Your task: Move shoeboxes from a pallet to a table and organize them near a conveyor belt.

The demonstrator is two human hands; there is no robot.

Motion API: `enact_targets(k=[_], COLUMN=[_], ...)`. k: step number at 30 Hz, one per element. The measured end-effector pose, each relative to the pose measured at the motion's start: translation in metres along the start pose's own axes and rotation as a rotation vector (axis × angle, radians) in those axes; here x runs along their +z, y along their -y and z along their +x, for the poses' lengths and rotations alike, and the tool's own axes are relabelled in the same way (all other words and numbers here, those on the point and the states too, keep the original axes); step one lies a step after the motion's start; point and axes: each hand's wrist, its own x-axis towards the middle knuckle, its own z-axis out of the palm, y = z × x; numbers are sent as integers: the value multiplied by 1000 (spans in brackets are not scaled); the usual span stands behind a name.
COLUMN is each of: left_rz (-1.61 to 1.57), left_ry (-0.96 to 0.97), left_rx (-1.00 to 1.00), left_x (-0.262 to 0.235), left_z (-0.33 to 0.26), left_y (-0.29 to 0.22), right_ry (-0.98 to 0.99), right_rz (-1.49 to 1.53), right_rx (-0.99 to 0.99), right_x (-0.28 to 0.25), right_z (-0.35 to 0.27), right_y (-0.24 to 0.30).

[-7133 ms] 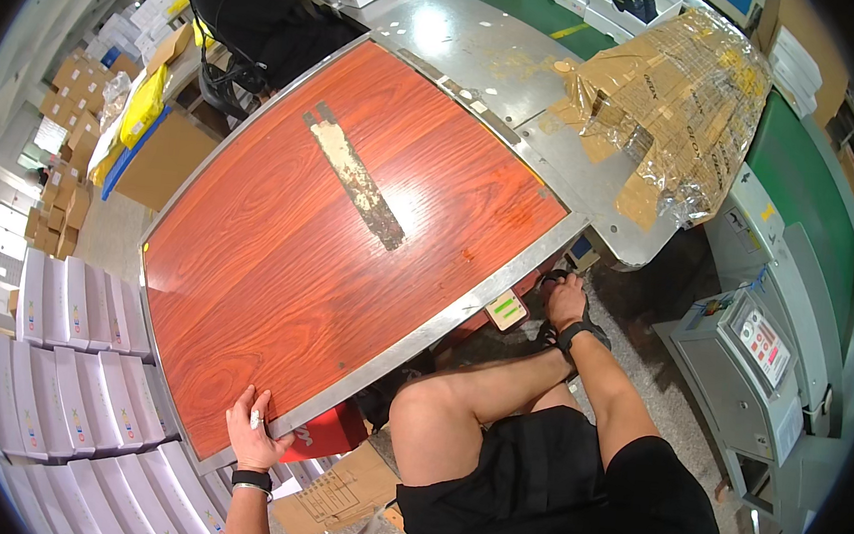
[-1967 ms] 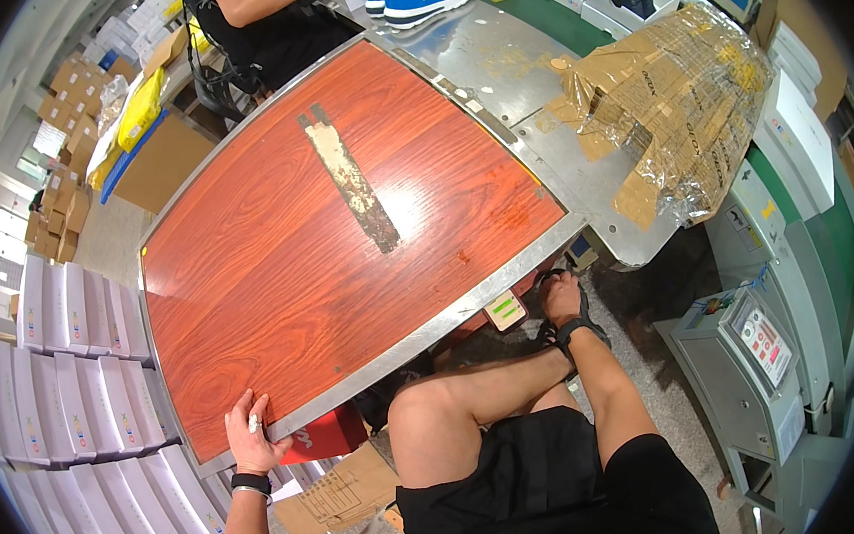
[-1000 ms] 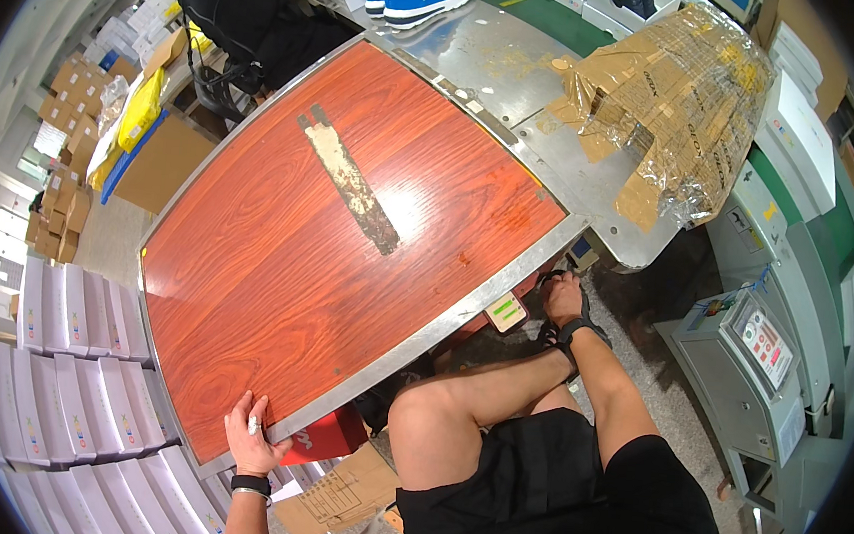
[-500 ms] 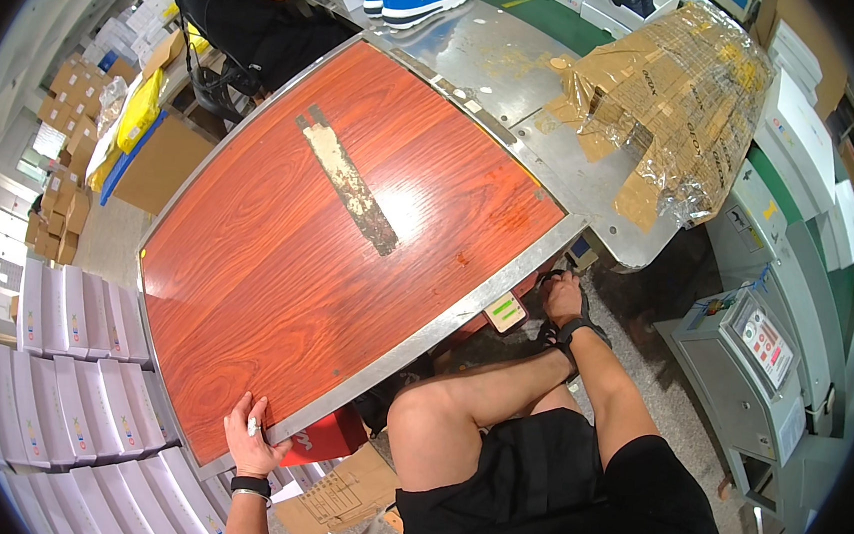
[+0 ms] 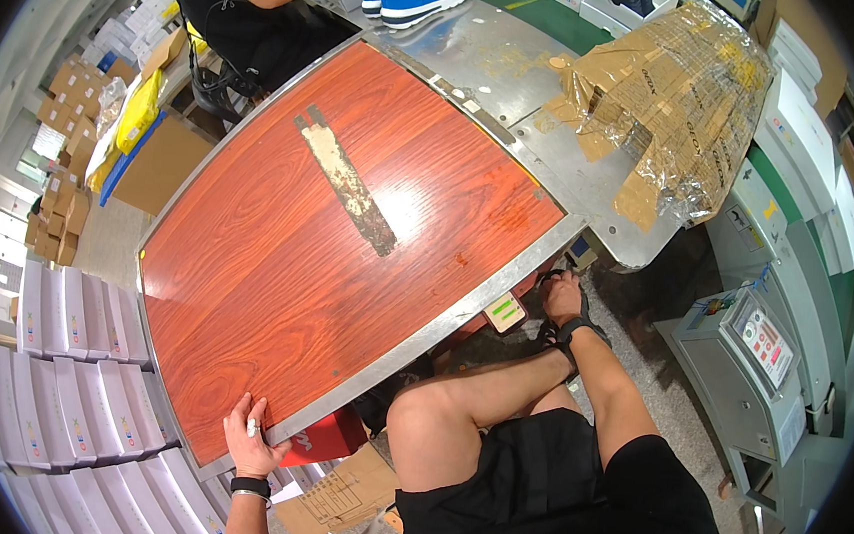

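Note:
My left hand (image 5: 251,441) rests at the near left corner of a reddish wood-grain tabletop (image 5: 244,293), fingers spread on its surface and thumb by the metal edge. A white wrap covers part of one finger. My right hand (image 5: 563,296) is low beside the table's right edge, close to my foot in a black sandal (image 5: 593,325). Its fingers are partly hidden, so its grip is unclear. Near it, under the edge, sits a small device with a lit green display (image 5: 506,313). A worn strip of tape (image 5: 348,186) lies across the tabletop.
White shoe boxes (image 5: 75,400) are stacked at the left. A metal plate (image 5: 484,51) adjoins the far side, bearing blue shoes (image 5: 423,1) and taped cardboard (image 5: 670,105). A grey machine cabinet (image 5: 729,381) stands right. Another person in black (image 5: 236,11) works at the far left.
The other person's arm has shifted toward the blue shoes, and their hand now reaches beside them. My own hands have stayed in place.

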Motion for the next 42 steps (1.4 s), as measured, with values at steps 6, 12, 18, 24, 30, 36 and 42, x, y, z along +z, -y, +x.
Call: enact_targets(k=[6, 12, 18, 24, 30, 36, 42], left_rz=[-3, -7, -6, 5, 2, 2, -10], left_ry=[-4, -10, -15, -17, -25, -30, -25], left_rx=[5, 21, 32, 41, 30, 28, 28], left_x=[0, -1, -2, -1, -1, 0, 0], left_z=[1, 1, 1, 2, 1, 0, 1], left_y=[-1, 0, -1, 0, -1, 0, 0], right_ry=[7, -26, -46, -54, -18, -20, -16], right_rz=[-8, 3, 16, 0, -22, -15, -17], right_rx=[-4, 22, 13, 6, -1, -8, -9], right_x=[-3, -9, 1, 5, 2, 1, -5], right_z=[0, -1, 0, 1, 0, 0, -3], right_y=[1, 6, 2, -1, 0, 0, 3])
